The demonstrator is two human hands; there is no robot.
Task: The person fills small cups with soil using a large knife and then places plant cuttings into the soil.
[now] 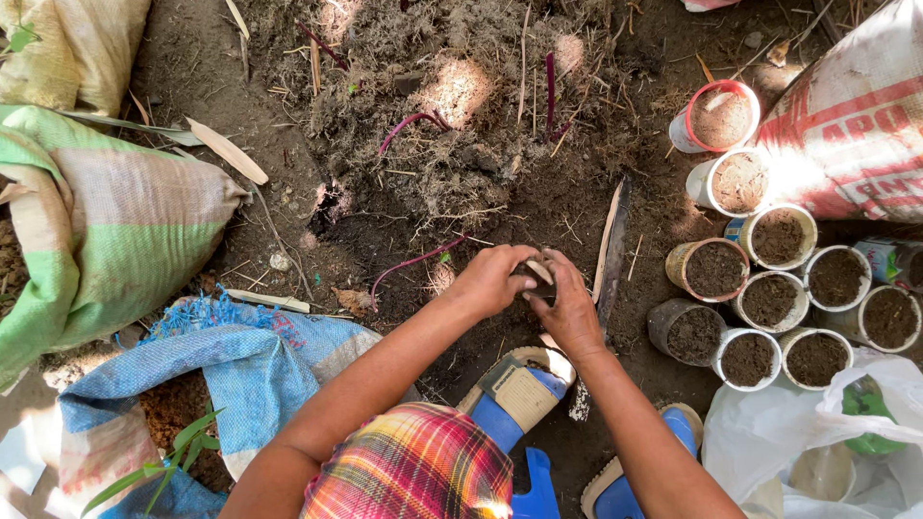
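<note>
My left hand (492, 279) and my right hand (570, 309) meet over the dark soil just in front of my feet. Between them sits a small dark pot or cup (538, 280), mostly hidden by the fingers. Both hands close around it, the left from the left side, the right from the right and above. A heap of loose soil mixed with dry roots and stems (452, 115) lies beyond the hands.
Several small cups filled with soil (769, 298) stand in a cluster at the right. A long knife (612, 252) lies beside my right hand. Woven sacks (106, 231) sit at the left, a printed sack (856, 125) at the upper right, a white plastic bag (817, 432) at the lower right.
</note>
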